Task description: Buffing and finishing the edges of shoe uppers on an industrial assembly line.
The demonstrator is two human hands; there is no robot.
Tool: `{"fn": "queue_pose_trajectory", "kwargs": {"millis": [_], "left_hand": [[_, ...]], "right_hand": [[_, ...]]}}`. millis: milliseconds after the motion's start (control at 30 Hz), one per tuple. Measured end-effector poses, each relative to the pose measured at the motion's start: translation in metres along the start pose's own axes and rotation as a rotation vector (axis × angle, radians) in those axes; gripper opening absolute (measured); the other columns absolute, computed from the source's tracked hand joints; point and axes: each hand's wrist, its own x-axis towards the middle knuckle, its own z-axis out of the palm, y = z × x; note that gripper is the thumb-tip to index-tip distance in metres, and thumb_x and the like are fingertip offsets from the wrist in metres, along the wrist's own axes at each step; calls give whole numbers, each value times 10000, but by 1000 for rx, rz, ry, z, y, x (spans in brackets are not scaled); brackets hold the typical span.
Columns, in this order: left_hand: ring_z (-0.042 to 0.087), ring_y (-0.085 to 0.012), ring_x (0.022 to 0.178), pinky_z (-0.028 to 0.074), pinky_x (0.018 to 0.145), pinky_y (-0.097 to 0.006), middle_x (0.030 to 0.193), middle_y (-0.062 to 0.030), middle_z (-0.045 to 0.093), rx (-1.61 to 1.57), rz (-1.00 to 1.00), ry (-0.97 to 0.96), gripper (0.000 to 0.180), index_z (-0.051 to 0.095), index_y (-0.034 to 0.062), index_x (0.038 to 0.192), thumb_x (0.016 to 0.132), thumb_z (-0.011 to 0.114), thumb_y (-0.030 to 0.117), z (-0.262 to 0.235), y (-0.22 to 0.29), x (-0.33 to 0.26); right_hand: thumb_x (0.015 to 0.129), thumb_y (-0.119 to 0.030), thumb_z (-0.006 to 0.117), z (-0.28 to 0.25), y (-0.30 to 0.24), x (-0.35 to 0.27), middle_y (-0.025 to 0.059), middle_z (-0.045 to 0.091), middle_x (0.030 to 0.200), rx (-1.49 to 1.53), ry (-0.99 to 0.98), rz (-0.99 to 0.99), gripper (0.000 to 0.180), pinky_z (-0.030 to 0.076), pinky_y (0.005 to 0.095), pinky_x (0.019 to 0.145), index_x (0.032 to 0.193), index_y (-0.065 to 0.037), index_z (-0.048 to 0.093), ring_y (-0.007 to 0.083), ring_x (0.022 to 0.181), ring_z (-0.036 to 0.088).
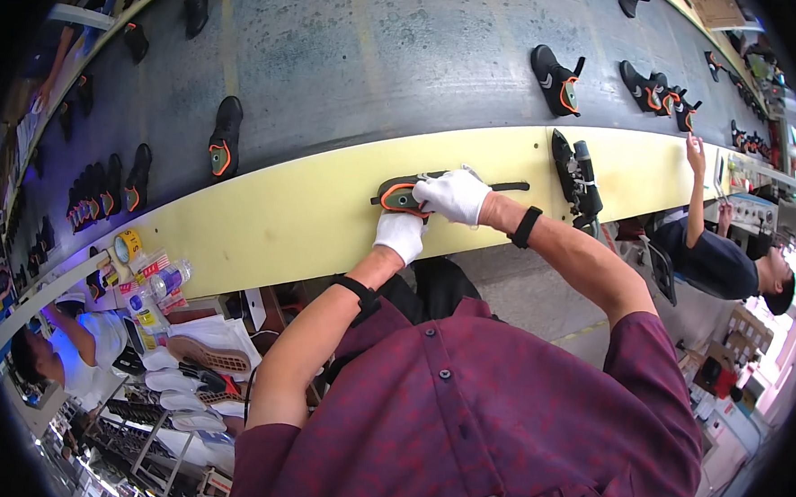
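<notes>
A black shoe (388, 192) with an orange-edged collar and a green insole lies sideways on the pale yellow tabletop (283, 215) in front of me. My left hand (400, 236), in a white glove, grips its near side, with the fingertips partly hidden beneath it. Across the shoe's upper reaches my right hand (455, 196), also gloved in white, with curled fingers closed at the collar edge. A dark strap (510, 186) sticks out to the right beyond that hand. Whether the strap belongs to the shoe I cannot tell.
Beyond the tabletop runs a grey belt (309, 55) carrying several black shoes (226, 136). To the right lies a black cylindrical thing (587, 177). A yellow tape roll (128, 245) and a bottle (169, 279) are at left. A co-worker (717, 256) reaches over the table at right.
</notes>
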Motion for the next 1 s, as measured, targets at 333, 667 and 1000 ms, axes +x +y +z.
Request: {"fn": "queue_pose_trajectory", "kwargs": {"millis": [333,667,1000], "left_hand": [[748,-407,985,565,911,-529,988,-171,787,-107,-155,-234,304,824,117,993,948,707,394,-42,12,-12],[529,-441,1361,452,1123,-531,1453,-226,567,-201,253,256,742,564,12,1417,760,861,186,-73,-26,-4],[641,-375,1194,490,1057,-501,1210,-135,712,-200,188,300,656,703,75,1258,674,928,270,-65,-16,8]], "right_hand": [[895,-151,717,7,-39,7,157,735,833,-145,33,113,127,592,471,696,968,-74,646,360,785,773],[941,-191,708,1,-40,10,151,726,887,-142,92,44,183,601,442,701,1043,-58,637,337,821,771],[965,-122,693,-6,-42,-3,154,748,1031,181,192,180,214,594,450,759,1162,-58,639,359,900,757]]}}
